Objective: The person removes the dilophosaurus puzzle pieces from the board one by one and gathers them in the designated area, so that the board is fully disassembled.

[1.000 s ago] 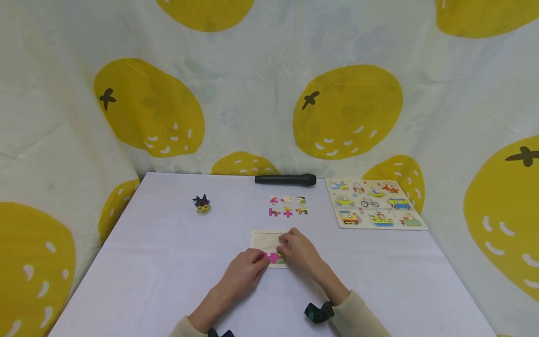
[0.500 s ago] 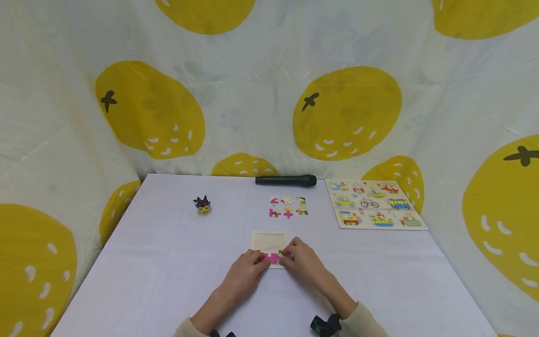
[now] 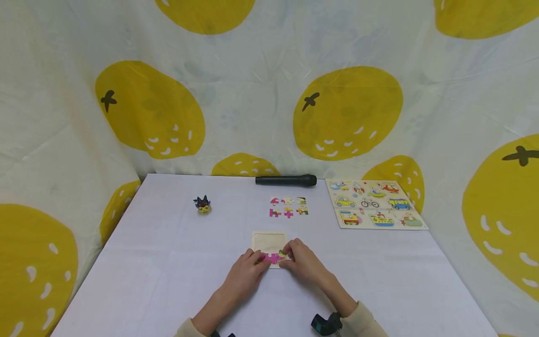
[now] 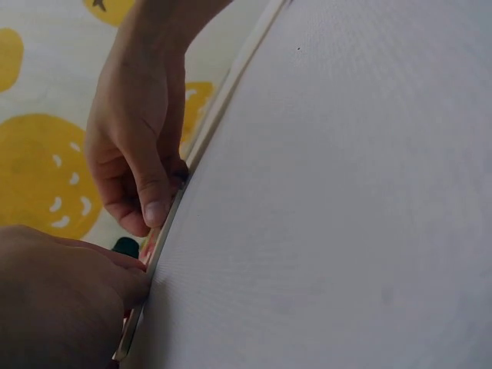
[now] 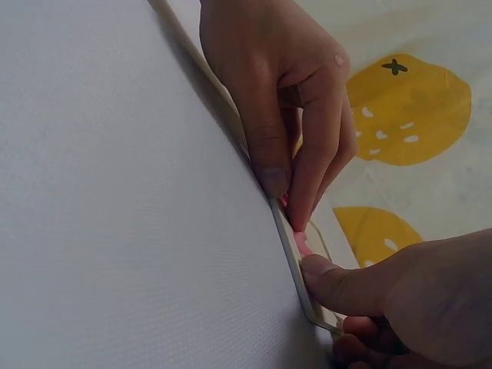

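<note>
A small wooden jigsaw frame [image 3: 269,241] lies near the front middle of the table, its upper part bare wood. Pink and green puzzle pieces [image 3: 273,259] fill the lower row. My left hand [image 3: 243,274] grips the frame's lower left side, thumb at the front edge and fingers over the pieces. At the lower right corner, my right hand [image 3: 306,263] pinches a yellow-green puzzle piece [image 3: 281,254], partly hidden by the fingers. In the right wrist view, the right thumb [image 5: 323,270] presses at the frame's edge, beside pink.
Several loose puzzle pieces [image 3: 288,207] lie in two rows beyond the frame. A black microphone [image 3: 286,180] lies at the back edge. To the right is a picture puzzle board [image 3: 375,204]; to the left, a small dark and yellow toy figure [image 3: 203,205].
The right hand has moved slightly down and right, baring more of the frame's right side, then stayed at the lower right corner. The left hand keeps its place.
</note>
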The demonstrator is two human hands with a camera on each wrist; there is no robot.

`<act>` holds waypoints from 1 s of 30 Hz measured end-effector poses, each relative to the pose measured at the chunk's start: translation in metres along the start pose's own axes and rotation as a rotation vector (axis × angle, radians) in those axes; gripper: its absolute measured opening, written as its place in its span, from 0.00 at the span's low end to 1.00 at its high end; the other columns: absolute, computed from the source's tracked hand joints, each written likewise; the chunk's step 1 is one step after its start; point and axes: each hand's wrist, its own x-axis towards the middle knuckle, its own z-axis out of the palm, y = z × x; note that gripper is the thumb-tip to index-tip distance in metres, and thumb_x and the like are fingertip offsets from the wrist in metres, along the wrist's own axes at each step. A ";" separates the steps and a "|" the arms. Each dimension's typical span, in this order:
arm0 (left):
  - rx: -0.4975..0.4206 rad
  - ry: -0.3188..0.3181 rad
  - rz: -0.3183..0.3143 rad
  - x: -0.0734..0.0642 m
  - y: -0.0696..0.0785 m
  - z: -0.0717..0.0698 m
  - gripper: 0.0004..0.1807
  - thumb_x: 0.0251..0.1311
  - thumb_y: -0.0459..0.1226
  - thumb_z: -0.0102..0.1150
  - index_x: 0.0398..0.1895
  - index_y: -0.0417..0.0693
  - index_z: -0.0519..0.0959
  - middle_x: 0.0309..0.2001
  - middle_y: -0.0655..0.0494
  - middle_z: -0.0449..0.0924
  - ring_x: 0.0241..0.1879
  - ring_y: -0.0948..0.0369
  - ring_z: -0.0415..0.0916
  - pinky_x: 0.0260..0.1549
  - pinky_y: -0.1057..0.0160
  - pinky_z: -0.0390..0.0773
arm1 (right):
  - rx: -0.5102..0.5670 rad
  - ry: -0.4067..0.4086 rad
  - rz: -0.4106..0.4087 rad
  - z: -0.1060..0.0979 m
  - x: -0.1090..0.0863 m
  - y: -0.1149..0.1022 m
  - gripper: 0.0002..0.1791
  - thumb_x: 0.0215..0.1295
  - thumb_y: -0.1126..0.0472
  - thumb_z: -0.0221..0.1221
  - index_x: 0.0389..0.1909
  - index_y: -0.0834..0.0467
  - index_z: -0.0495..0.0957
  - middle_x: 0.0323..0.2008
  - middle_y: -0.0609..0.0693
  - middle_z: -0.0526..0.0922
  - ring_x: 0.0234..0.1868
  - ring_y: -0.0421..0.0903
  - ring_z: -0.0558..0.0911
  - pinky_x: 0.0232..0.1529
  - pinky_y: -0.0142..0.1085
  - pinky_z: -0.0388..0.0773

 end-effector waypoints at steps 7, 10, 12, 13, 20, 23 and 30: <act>0.007 -0.023 -0.010 0.001 0.001 -0.001 0.09 0.61 0.39 0.67 0.45 0.56 0.87 0.47 0.56 0.83 0.43 0.60 0.73 0.43 0.62 0.80 | 0.032 0.041 -0.017 0.001 0.001 -0.001 0.13 0.59 0.59 0.71 0.41 0.57 0.78 0.33 0.46 0.75 0.33 0.40 0.71 0.32 0.27 0.70; 0.013 -0.027 -0.011 0.001 0.001 -0.002 0.10 0.61 0.39 0.67 0.45 0.56 0.87 0.47 0.56 0.83 0.43 0.60 0.72 0.43 0.63 0.80 | 0.070 0.065 -0.012 0.002 0.001 -0.002 0.13 0.59 0.62 0.70 0.41 0.58 0.78 0.32 0.46 0.77 0.32 0.40 0.72 0.30 0.26 0.71; 0.013 -0.026 -0.014 0.001 0.001 -0.002 0.10 0.61 0.38 0.67 0.45 0.56 0.87 0.47 0.56 0.83 0.43 0.60 0.73 0.43 0.63 0.80 | 0.099 0.071 0.005 0.002 0.002 -0.002 0.13 0.59 0.62 0.70 0.42 0.58 0.78 0.32 0.46 0.78 0.32 0.40 0.72 0.31 0.25 0.71; 0.012 -0.026 -0.015 0.001 0.001 -0.002 0.10 0.61 0.38 0.67 0.45 0.56 0.87 0.47 0.56 0.83 0.43 0.60 0.73 0.43 0.63 0.80 | 0.110 0.072 0.009 0.003 0.002 -0.002 0.14 0.59 0.63 0.70 0.43 0.59 0.78 0.32 0.47 0.77 0.32 0.40 0.72 0.31 0.25 0.71; 0.000 -0.037 -0.019 0.000 0.001 -0.002 0.10 0.62 0.39 0.67 0.45 0.56 0.87 0.48 0.56 0.83 0.43 0.60 0.72 0.43 0.63 0.79 | 0.143 0.068 -0.007 0.002 0.001 0.001 0.13 0.60 0.62 0.70 0.43 0.56 0.79 0.32 0.44 0.77 0.31 0.40 0.72 0.31 0.25 0.71; 0.003 -0.042 -0.020 0.000 0.001 -0.002 0.10 0.61 0.40 0.67 0.46 0.56 0.87 0.48 0.56 0.83 0.43 0.60 0.72 0.43 0.63 0.79 | 0.146 0.051 -0.028 0.002 0.001 0.002 0.13 0.61 0.62 0.69 0.44 0.54 0.78 0.30 0.44 0.77 0.29 0.38 0.72 0.29 0.25 0.70; 0.005 -0.012 -0.009 0.001 0.000 -0.002 0.11 0.60 0.40 0.69 0.46 0.56 0.88 0.45 0.57 0.83 0.42 0.60 0.72 0.42 0.64 0.79 | 0.180 0.057 -0.036 -0.002 0.006 0.004 0.12 0.62 0.59 0.68 0.45 0.54 0.78 0.29 0.44 0.81 0.27 0.37 0.75 0.30 0.24 0.74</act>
